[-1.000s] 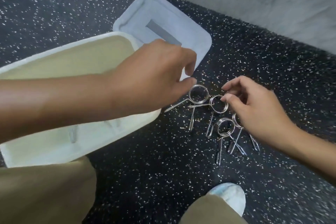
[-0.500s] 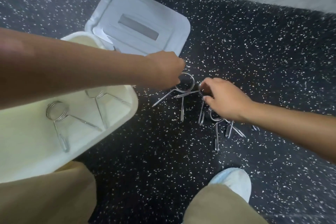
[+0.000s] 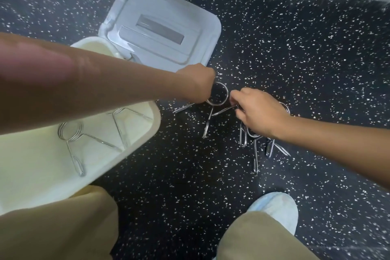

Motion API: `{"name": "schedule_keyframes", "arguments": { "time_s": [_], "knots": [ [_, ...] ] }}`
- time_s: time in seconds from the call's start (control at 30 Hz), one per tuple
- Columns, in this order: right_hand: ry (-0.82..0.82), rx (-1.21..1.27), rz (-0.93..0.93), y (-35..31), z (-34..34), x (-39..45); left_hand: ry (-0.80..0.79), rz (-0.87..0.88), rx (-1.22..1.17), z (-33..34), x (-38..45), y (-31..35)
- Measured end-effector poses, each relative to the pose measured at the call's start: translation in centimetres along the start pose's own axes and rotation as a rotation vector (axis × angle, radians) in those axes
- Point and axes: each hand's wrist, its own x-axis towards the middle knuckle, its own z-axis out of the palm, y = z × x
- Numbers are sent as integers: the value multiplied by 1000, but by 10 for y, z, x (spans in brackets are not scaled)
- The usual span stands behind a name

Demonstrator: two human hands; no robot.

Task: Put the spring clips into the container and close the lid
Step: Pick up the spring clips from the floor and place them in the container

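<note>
The left forearm reaches across from the left side, and the left hand point(image 3: 197, 83) is curled with its fingers hidden underneath. The right hand point(image 3: 260, 112) comes from the right, knuckles up, fingers bent down and pinched together.

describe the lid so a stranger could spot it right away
Start at the cream container on the speckled floor. The lid lies flat just beyond its far end, near the wall. It is the only pale blue-grey piece, with a grey rectangular recess.

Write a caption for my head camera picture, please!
Both hands, left hand and right hand, reach spring clips beside the open container.
</note>
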Motion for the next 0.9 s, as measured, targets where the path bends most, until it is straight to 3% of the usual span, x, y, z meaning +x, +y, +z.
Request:
{"name": "schedule_keyframes", "arguments": {
  "time_s": [0.17, 0.4, 0.7, 0.9],
  "knots": [
    [66, 166, -8, 3, -6, -24, 21, -29, -124, 3, -1, 3],
    [118, 347, 51, -5, -17, -47, -78, -5, -218, -2, -1, 0],
    [-85, 535, 72, -2, -35, -62, -196, 45, -412, -13, -14, -11],
    [-106, 452, 31, -4, -61, -69, -115, 82, -530, -34, -37, -5]
  ]
}}
